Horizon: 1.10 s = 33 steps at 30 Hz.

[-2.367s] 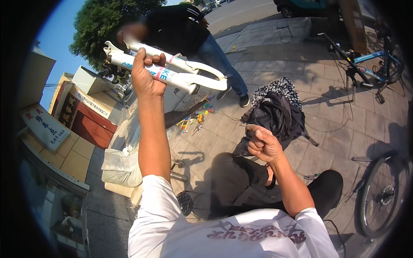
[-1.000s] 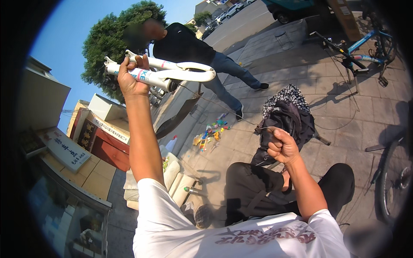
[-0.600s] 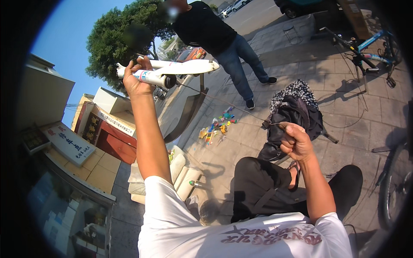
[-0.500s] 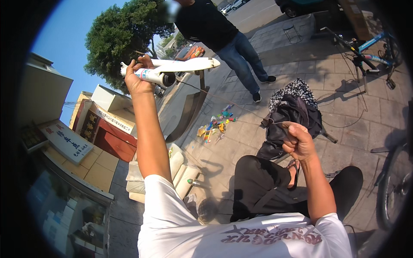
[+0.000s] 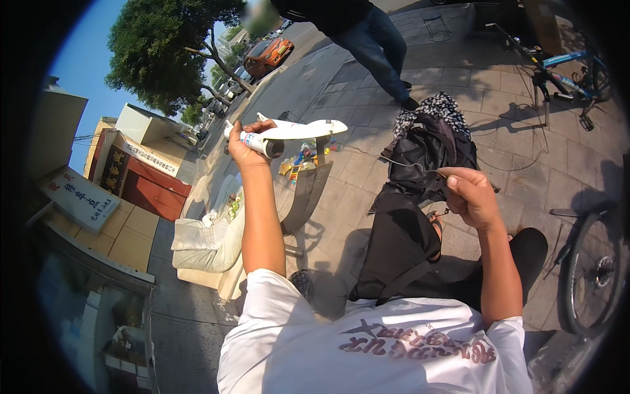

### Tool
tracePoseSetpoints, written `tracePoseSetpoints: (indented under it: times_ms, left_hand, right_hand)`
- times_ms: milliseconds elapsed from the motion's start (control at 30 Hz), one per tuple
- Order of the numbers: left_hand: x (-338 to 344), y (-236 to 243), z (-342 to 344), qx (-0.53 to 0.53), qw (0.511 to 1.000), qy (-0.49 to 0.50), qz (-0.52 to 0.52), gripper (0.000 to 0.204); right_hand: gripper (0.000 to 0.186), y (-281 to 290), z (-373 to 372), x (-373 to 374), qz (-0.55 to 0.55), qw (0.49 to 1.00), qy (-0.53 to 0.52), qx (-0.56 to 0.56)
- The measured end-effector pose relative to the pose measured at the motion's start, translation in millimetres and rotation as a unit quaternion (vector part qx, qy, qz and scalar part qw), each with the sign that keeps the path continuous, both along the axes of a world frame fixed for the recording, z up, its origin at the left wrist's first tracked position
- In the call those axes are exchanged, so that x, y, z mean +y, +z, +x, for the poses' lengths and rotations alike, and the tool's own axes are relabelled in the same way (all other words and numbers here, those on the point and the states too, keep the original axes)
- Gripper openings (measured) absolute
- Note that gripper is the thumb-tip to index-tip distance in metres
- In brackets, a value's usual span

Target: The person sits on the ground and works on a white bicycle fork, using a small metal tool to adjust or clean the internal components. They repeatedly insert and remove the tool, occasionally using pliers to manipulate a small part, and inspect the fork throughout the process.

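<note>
My left hand grips a white bicycle front fork with pink and blue decals, holding it raised at arm's length, its round dark tube end toward my right. My right hand is closed in a pinch on a thin cable, which stretches leftward toward the fork. Below the fork is a long dark curved panel, partly covering small colourful items on the pavement. Beyond my right hand lies a heap of black bags with speckled cloth. My black-trousered legs are folded beneath my hands.
A person in dark top and jeans stands ahead. A blue bicycle frame is at upper right, a loose wheel at lower right. Cream padded seating is at left beside shopfronts. A tree, road and parked orange car are behind.
My left hand and the fork have moved down and rightward. My right hand has risen slightly. The other person appears higher in the picture, and the surroundings have shifted as the view tilted.
</note>
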<state>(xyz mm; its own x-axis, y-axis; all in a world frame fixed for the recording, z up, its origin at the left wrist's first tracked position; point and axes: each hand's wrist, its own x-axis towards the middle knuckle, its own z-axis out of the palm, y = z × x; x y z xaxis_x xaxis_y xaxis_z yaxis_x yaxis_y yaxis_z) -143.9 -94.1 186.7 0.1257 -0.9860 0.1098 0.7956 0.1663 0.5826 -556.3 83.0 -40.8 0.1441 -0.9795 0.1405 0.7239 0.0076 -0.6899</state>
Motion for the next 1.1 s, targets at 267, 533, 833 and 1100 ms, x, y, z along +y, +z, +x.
tracePoseSetpoints:
  times_ms: [267,533,833,1100]
  left_hand:
    - [72.2,21.7,112.1,0.065,0.994,-0.040,-0.076,0.037]
    - [124.7,40.6,174.9,0.085,0.977,0.177,-0.088,0.038]
    - [164.9,24.3,233.2,-0.022,0.976,0.206,-0.067,0.062]
    - [175.6,12.8,218.9,-0.082,0.910,0.401,0.062,0.030]
  right_hand:
    - [0.025,58.3,21.5,26.6,-0.129,0.971,-0.027,0.198]
    - [0.021,92.0,68.7,-0.2,-0.304,0.923,-0.030,0.236]
    - [0.034,115.8,98.0,-27.0,-0.407,0.886,0.027,0.221]
    - [0.038,124.9,135.7,-37.2,-0.448,0.875,0.009,0.182]
